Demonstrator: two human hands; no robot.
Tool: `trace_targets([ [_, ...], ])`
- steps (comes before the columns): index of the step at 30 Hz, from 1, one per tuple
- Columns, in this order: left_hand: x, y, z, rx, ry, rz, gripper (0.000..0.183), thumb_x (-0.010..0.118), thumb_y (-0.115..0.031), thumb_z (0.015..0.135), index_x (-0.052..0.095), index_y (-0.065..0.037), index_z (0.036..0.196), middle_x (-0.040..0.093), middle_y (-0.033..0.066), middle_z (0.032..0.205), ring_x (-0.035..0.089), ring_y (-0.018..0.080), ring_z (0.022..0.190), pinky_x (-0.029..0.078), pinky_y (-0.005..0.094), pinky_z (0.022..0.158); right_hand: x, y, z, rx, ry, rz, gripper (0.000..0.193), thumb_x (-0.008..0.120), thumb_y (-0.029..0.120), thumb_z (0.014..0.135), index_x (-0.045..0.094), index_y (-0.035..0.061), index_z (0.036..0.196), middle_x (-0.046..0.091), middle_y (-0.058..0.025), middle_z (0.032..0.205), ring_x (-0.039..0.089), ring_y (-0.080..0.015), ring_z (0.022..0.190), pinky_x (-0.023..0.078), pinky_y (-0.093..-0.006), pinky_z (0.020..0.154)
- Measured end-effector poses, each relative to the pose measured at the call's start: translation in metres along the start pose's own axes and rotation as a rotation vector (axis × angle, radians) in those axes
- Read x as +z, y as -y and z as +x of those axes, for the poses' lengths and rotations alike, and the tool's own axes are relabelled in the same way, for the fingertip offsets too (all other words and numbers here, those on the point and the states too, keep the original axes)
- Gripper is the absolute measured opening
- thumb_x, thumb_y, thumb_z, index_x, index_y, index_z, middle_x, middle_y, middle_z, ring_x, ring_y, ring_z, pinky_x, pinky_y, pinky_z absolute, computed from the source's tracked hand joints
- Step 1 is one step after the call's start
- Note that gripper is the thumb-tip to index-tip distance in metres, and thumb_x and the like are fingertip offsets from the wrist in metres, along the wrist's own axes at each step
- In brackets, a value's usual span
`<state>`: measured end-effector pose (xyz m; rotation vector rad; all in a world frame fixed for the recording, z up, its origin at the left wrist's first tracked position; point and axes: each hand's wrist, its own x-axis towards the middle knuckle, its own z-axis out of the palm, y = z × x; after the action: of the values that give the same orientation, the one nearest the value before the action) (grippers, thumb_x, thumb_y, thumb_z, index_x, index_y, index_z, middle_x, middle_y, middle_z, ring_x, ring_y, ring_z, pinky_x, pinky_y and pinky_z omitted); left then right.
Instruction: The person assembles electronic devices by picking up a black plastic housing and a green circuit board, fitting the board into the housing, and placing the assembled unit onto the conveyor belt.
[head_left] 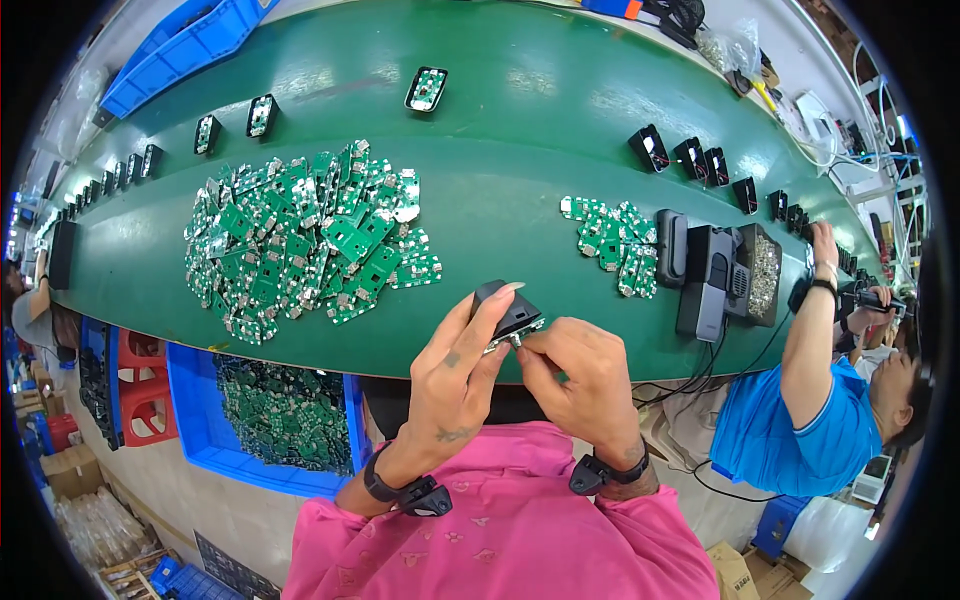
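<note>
My left hand (447, 375) is closed around a small black plastic housing (516, 314), tilted above the table's near edge. A green circuit board (536, 326) shows at the housing's lower side. The fingers of my right hand (583, 378) pinch at this board, touching it right beside the housing; their tips are partly hidden. Ahead and to the left lies a big heap of loose green circuit boards (300, 240). A smaller group of circuit boards (614, 240) lies to the right of the hands.
Black and grey devices (708, 280) and a tray of small parts (765, 275) stand right on the green table (500, 170). Black housings (648, 148) line the far side, one with a board (427, 90). A blue bin (195, 400) sits below left; a co-worker (800, 420) is at right.
</note>
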<state>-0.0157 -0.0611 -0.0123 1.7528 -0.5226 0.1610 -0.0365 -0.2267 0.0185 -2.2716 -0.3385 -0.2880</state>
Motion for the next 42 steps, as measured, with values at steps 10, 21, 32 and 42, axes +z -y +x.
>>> trace_targets([
  [10,0.002,-0.001,0.0,0.085,-0.017,0.132,0.055,0.063,0.011,0.084,0.057,-0.005,0.136,0.058,0.0252,0.127,0.066,0.0379,0.103,0.056,0.0386,0.083,0.001,0.0,0.003,0.135,0.047,0.121,0.003,0.066,-0.001,0.078,0.063,0.0,0.079,0.058,-0.0111,0.067,0.059,-0.028,0.058,0.045,-0.0377,0.053],
  [21,0.006,0.003,-0.004,-0.023,-0.068,0.154,0.043,0.065,0.007,0.084,0.059,0.0,0.126,0.065,0.0215,0.117,0.067,0.0377,0.099,0.054,0.0378,0.085,0.021,-0.005,0.0,0.027,-0.025,-0.016,0.007,0.066,-0.003,0.08,0.06,-0.0003,0.083,0.059,-0.0133,0.072,0.061,-0.0326,0.062,0.046,-0.04,0.055],
  [32,0.003,0.028,-0.01,-0.275,-0.181,-0.226,0.048,0.06,-0.006,0.096,0.046,-0.002,0.142,0.065,0.0146,0.114,0.067,0.0177,0.094,0.057,0.0309,0.073,0.024,-0.003,-0.006,0.372,-0.101,0.113,0.009,0.066,0.005,0.091,0.064,-0.0028,0.095,0.063,-0.006,0.072,0.056,-0.0095,0.057,0.043,-0.0281,0.051],
  [42,-0.011,0.018,-0.006,-0.545,0.108,-0.435,0.066,0.065,0.012,0.084,0.041,-0.004,0.142,0.06,0.0169,0.124,0.071,0.0164,0.08,0.058,0.0228,0.056,0.035,-0.014,-0.012,0.581,-0.206,0.927,0.006,0.069,0.001,0.091,0.065,-0.0033,0.093,0.067,-0.0053,0.079,0.057,-0.0062,0.059,0.044,-0.0208,0.05],
])
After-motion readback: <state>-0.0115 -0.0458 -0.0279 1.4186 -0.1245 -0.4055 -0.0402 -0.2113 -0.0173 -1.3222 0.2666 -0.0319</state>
